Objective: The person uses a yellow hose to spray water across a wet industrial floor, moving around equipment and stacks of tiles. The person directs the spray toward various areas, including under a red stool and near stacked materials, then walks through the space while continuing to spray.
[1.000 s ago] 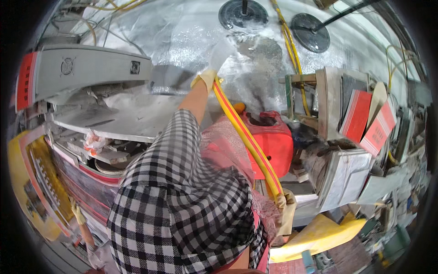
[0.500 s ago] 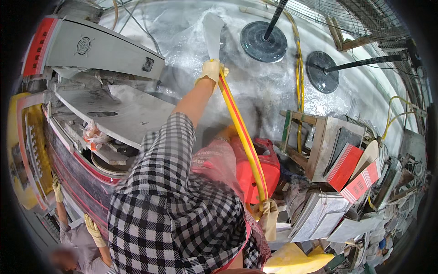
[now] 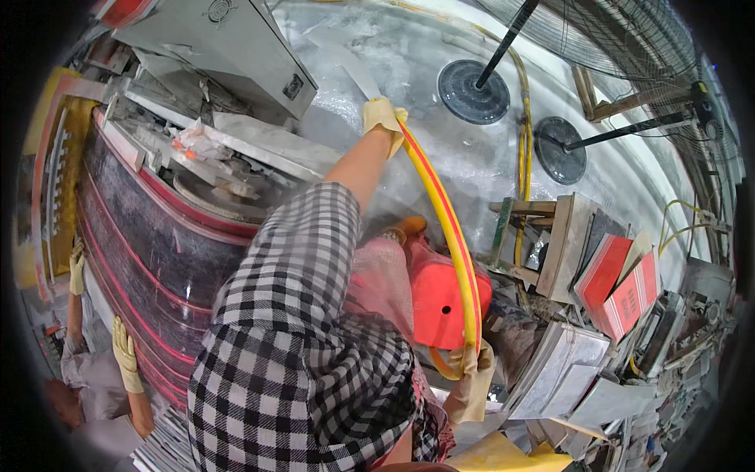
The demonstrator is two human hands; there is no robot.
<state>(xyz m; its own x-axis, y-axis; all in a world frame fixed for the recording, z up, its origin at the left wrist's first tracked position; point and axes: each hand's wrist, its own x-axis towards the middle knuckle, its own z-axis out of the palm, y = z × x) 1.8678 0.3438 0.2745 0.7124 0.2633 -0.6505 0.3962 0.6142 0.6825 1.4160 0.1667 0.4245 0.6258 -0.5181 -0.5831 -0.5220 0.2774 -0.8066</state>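
A yellow hose [image 3: 452, 228] with a red stripe bows between my two gloved hands. Near its upper end my left hand [image 3: 384, 118], in a pale yellow rubber glove, is closed round it. A whitish stream of water [image 3: 352, 69] spreads from that end toward the wet grey floor [image 3: 464, 161]. Lower down at the right, my right hand [image 3: 472, 377], in a similar glove, grips the hose; its fingers are partly hidden. Behind the hose stands a red plastic thing [image 3: 444, 295] with a small round hole.
Two round black bases [image 3: 473, 92] with poles stand on the floor, beside yellow hoses [image 3: 524, 141]. A grey metal cabinet [image 3: 228, 55] and dark machine [image 3: 149, 228] fill the left. A co-worker's gloved hand [image 3: 124, 350] is beyond it. Stacked slabs [image 3: 558, 370] lie right.
The view has shifted and turned. The hose bows out more, and the stream slants further left. The co-worker's hands appear higher on the machine's side.
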